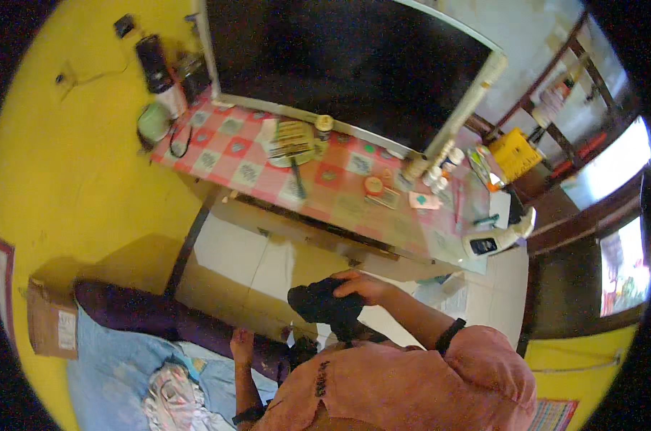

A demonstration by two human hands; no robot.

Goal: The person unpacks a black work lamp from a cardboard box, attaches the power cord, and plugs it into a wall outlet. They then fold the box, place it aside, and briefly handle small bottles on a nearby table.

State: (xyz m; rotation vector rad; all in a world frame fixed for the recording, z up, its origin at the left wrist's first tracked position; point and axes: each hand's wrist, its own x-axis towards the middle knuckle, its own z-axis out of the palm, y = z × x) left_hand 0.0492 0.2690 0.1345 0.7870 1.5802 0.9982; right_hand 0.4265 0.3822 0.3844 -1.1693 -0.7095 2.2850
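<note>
A dark black cloth (324, 300) hangs bunched from my right hand (360, 286), whose fingers are closed on its upper edge. It is held in front of my body, over the pale tiled floor. My left hand (243, 346) is lower and to the left, beside a long dark purple bolster (174, 314). Its fingers are small and blurred, so I cannot make out whether they grip anything. A black band (452, 334) circles my right arm near the edge of the pink sleeve.
A long table (207, 154) with a red-and-white checked cover stands ahead, bearing a large dark-screened television (340, 68), small bottles and a white bottle (483, 245). At left are a blue-sheeted bed (110, 381), crumpled cloth (174, 395) and a cardboard box (44, 320).
</note>
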